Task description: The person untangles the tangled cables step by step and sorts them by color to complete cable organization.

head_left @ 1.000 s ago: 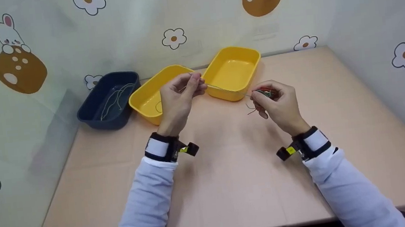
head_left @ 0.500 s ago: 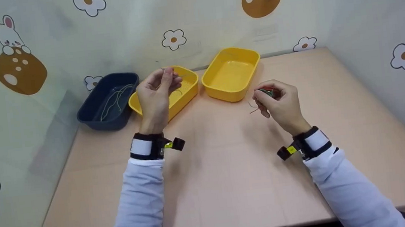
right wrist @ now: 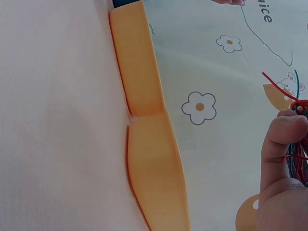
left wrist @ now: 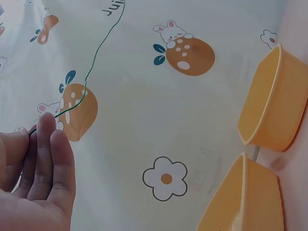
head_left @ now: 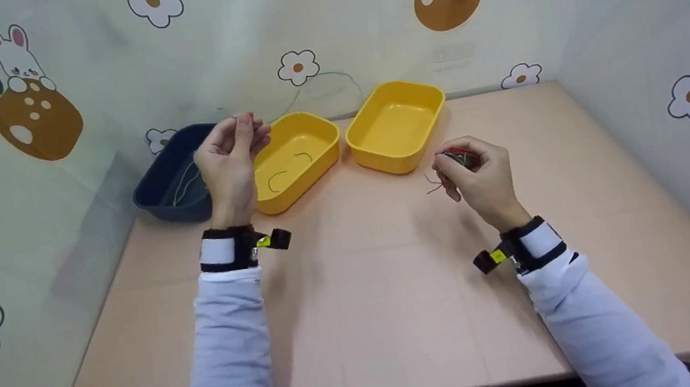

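My left hand [head_left: 229, 161] is raised in front of the navy tray [head_left: 173, 205] and the middle yellow tray [head_left: 309, 187]. Thumb and fingertips pinch one end of a thin green wire [left wrist: 98, 48], whose free length arcs off to the right against the wall cloth. Over the table, right of the trays, my right hand [head_left: 481, 176] grips a bundle of red and green wires [right wrist: 299, 168] in curled fingers. A red end [right wrist: 276, 84] and a green end stick out of that bundle. Part of the bundle is hidden by the fingers.
Short wire pieces [head_left: 302, 154] lie in the middle yellow tray. Longer green wires [head_left: 187, 181] lie in the navy one, partly covered by the left hand. A second yellow tray [head_left: 393, 161] stands to the right, and the patterned wall cloth [head_left: 360, 31] rises right behind the trays.
My left hand has moved left, from beside the right yellow tray to before the navy one, drawing the green wire away from the bundle. The right hand has stayed nearly still.
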Demonstrator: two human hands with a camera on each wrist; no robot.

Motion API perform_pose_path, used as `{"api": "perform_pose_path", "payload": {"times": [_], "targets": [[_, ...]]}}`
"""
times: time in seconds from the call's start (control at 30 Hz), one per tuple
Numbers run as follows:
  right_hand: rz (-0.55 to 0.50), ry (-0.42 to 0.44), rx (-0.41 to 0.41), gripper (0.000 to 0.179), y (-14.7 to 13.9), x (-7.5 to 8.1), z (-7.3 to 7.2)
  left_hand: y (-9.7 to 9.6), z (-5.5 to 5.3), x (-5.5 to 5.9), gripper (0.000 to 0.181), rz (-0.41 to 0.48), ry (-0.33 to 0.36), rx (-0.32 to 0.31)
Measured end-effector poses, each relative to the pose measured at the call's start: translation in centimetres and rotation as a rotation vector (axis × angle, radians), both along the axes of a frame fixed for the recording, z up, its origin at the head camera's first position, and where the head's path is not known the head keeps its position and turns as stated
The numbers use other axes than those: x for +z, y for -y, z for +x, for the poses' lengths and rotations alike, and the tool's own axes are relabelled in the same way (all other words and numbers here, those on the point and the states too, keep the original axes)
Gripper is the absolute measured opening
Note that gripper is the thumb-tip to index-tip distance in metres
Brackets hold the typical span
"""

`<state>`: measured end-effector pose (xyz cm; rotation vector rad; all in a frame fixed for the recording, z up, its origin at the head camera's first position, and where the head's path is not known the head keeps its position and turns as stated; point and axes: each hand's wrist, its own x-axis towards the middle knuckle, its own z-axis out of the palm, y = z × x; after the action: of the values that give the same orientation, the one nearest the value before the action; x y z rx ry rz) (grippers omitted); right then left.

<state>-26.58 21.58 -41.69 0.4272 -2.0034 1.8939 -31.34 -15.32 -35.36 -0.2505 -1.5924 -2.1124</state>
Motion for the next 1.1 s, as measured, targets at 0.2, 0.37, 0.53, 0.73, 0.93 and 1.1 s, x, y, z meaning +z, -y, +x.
{"api": "perform_pose_path", "payload": {"times": [0.2,0.37,0.53,0.73,0.93,1.1], "targets": [[-0.014,-0.009,0.015,0.007,0.0,0.0,-0.1,0.8,-0.6,-0.8,0.021,-0.054,0.017,0.089],[-0.005,-0.016,0.021,0.007,0.1,-0.1,0.0,1.6,-0.8,-1.6,0.022,-0.092,0.105,0.172],[0.008,-0.017,0.029,0.007,0.2,-0.1,0.1,2.3,-1.4,-2.6,0.026,-0.172,0.182,0.216],[0.012,-0.009,0.032,0.008,0.3,-0.1,0.2,2.4,-2.2,-4.0,0.028,-0.427,0.244,0.222],[0.015,-0.007,0.031,0.008,0.3,-0.1,0.1,2.2,-2.6,-5.0,0.03,-0.836,0.252,0.346],[0.026,0.007,0.027,0.007,0.2,-0.2,0.1,2.4,-2.7,-5.5,0.028,-1.01,0.264,0.447]]}}
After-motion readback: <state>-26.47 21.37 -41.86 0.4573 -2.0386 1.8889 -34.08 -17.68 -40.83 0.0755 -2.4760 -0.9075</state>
